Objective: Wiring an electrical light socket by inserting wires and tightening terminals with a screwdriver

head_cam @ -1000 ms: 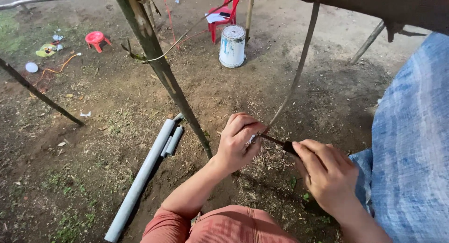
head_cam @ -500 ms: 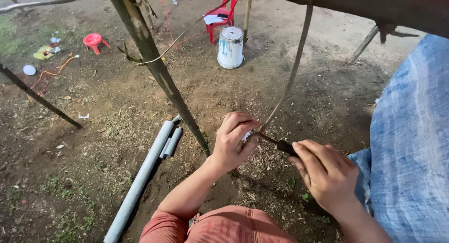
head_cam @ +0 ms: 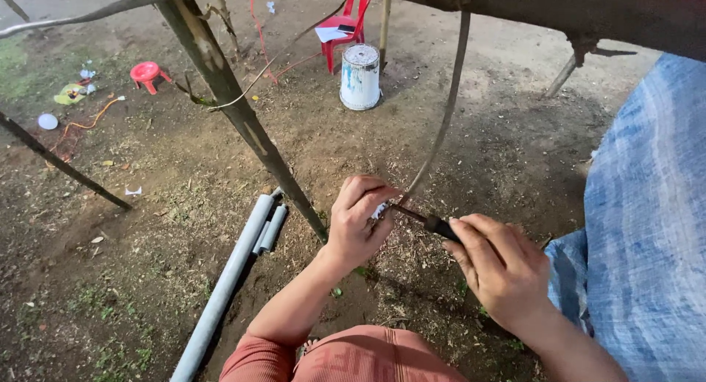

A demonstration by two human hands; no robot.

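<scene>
Left hand (head_cam: 358,224): grip closed on the end of a thin grey cable (head_cam: 441,125) hanging from twelve o'clock.
Right hand (head_cam: 501,270): grip wrapped around a black-handled screwdriver (head_cam: 429,222), tip at the cable end.
Ground: grey plastic pipes (head_cam: 229,275) at eight o'clock.

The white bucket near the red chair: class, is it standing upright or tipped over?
Upright. The bucket stands on its base on the dirt, its round top facing up and its sides vertical, just in front of the red chair.

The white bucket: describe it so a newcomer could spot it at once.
Look to the top of the dirt yard, beside the red plastic chair. The white bucket stands upright just in front of it, the only pale cylinder standing there; the grey pipes lie flat nearer the left hand.
</scene>
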